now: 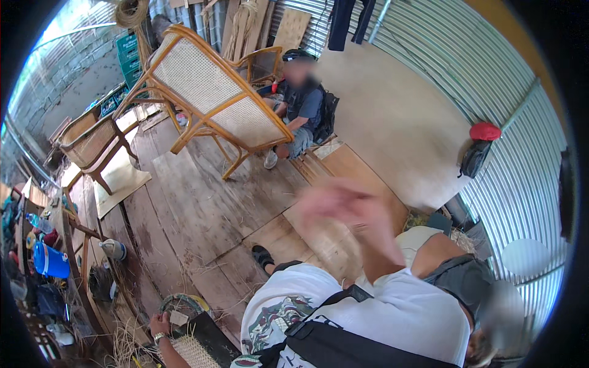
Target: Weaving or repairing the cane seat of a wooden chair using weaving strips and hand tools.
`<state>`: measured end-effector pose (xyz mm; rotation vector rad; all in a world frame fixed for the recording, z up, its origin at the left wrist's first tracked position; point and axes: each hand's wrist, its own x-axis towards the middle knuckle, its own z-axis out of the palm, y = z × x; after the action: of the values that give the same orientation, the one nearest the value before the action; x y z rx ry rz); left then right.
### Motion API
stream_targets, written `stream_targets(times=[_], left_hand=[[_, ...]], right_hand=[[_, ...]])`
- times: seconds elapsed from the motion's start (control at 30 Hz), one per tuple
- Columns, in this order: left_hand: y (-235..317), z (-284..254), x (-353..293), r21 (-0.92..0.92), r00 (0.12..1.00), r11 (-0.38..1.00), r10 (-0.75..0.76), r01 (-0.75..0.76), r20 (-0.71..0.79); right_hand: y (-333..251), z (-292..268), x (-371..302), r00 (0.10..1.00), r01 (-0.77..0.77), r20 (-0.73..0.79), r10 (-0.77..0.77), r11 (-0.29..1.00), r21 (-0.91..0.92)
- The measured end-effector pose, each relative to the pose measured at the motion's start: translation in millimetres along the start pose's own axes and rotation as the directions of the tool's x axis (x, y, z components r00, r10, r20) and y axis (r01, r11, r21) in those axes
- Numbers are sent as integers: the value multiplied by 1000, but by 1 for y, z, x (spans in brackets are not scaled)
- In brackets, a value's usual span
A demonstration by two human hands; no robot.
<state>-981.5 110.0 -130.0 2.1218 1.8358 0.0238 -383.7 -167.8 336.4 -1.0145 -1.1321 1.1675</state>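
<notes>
My right hand (337,205) is raised in front of my chest above the plywood, smeared by motion, so its fingers cannot be made out. Nothing recognisable shows in it. Low on the left, my left hand (161,324), a watch on its wrist, has its fingers curled at the edge of a woven cane panel (194,353). What those fingers close on is hard to see. Just beyond them lies a ring-shaped coil (184,299). A dark flat piece (211,336) sits right of the panel.
A tilted rattan bench with a cane back (202,80) stands ahead, a seated person (304,101) beside it. Another person (454,270) leans close on my right. A small cane chair (92,144), a blue cooler (50,260) and a kettle-like container (113,249) are at left.
</notes>
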Motion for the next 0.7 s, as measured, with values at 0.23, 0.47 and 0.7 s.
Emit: stream_targets(times=[0.23,0.47,0.7], left_hand=[[-26,16,5,21,999,998,-53,54,-12],[-19,11,4,-58,998,997,-59,60,12],[13,-13,2,64,965,992,-119,107,233]], right_hand=[[96,79,51,323,77,882,-342,939,336],[52,29,12,700,-86,713,50,996,15],[47,12,-26,601,-130,799,-23,984,126]])
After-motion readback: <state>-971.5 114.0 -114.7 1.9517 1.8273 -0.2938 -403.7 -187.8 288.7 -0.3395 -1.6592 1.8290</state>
